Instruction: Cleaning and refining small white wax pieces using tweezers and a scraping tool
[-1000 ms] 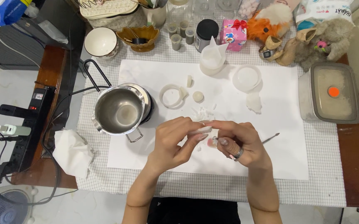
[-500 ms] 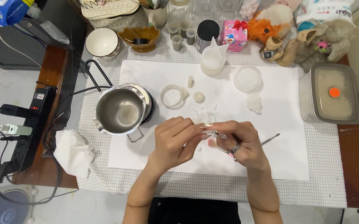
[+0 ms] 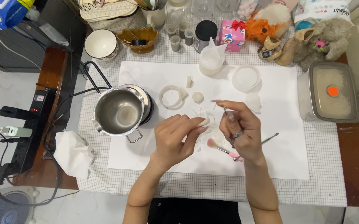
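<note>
My left hand pinches a small white wax piece between thumb and fingertips above the white paper sheet. My right hand is lifted just right of it. Its thumb and forefinger are closed on a thin short stick. A pink brush lies on the paper under the right hand. The tip of a metal tool pokes out to its right. White wax crumbs are scattered between the hands and a white ring mould.
A steel pot sits on a black heater at the left, its cable running to a power strip. A crumpled tissue, a round dish, a white cup, a metal box, jars and plush toys surround the sheet.
My right hand has pulled away from the left and risen up the sheet, uncovering the pink brush. The left hand keeps its white piece nearly in place.
</note>
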